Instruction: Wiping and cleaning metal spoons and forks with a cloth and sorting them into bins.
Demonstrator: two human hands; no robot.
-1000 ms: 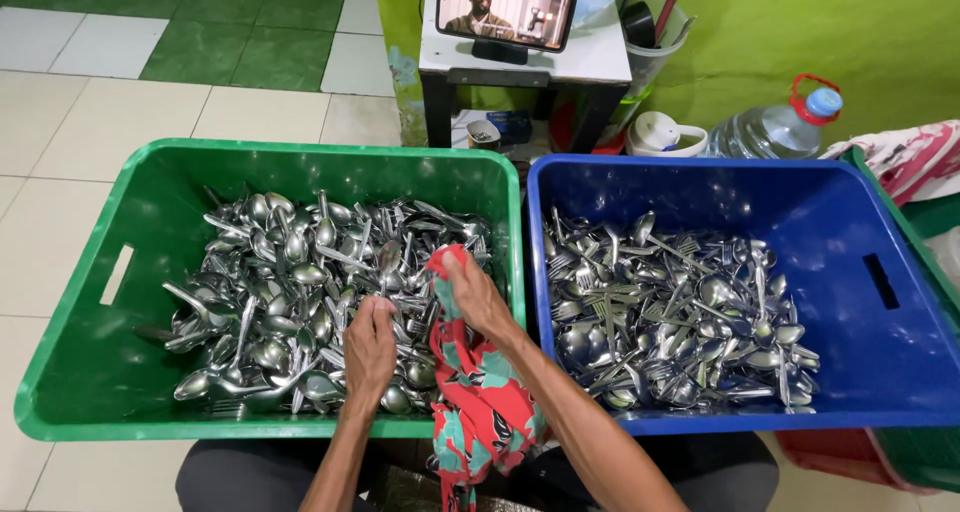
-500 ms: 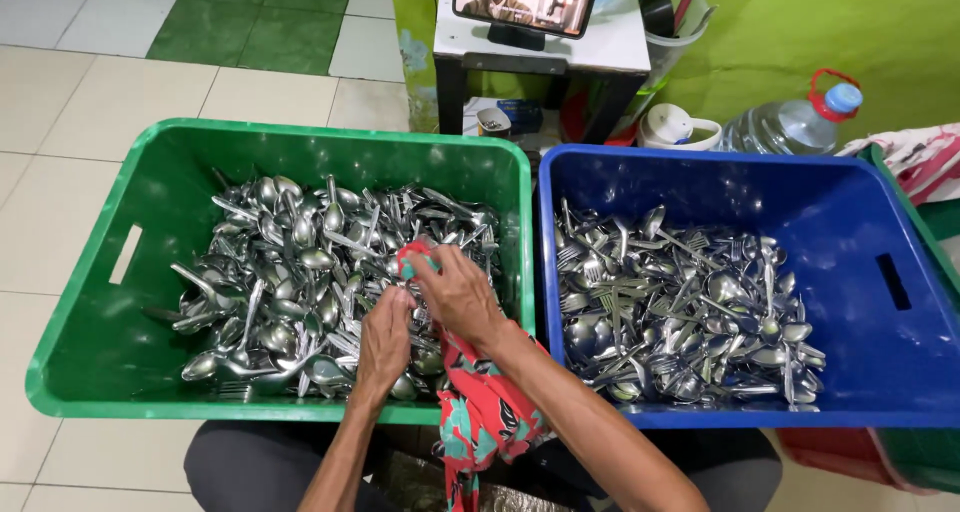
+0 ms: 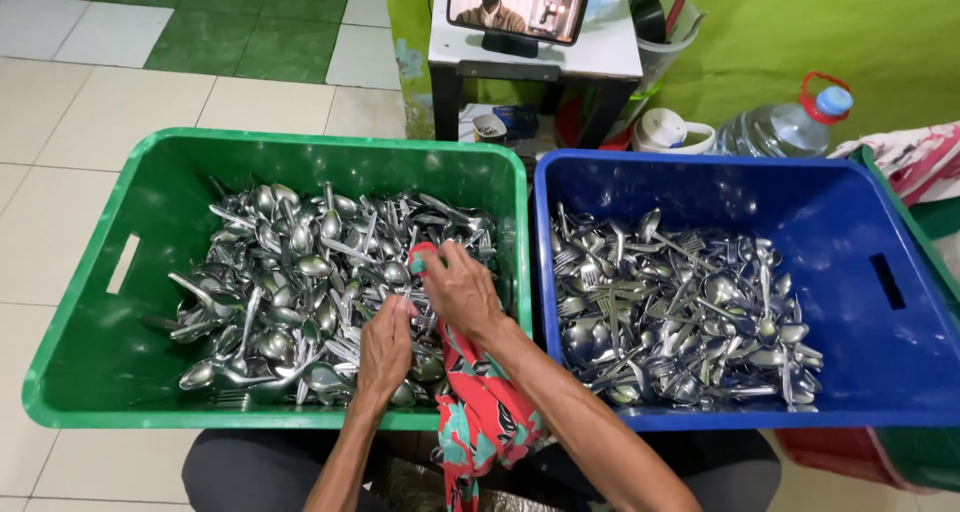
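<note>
At frame centre, our right hand [image 3: 462,290] grips the red cloth [image 3: 480,412] while our left hand [image 3: 385,347], fingers curled, touches spoons [image 3: 300,282] in the green crate [image 3: 75,302]; wiping works best one piece at a time.

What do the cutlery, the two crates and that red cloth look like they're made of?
Cutlery: apparently polished steel, silver with bright glints.
Green crate and blue crate: likely moulded plastic, smooth, evenly coloured walls with cut-out handles.
Red cloth: soft printed fabric that folds and drapes over the green crate's rim.
</note>
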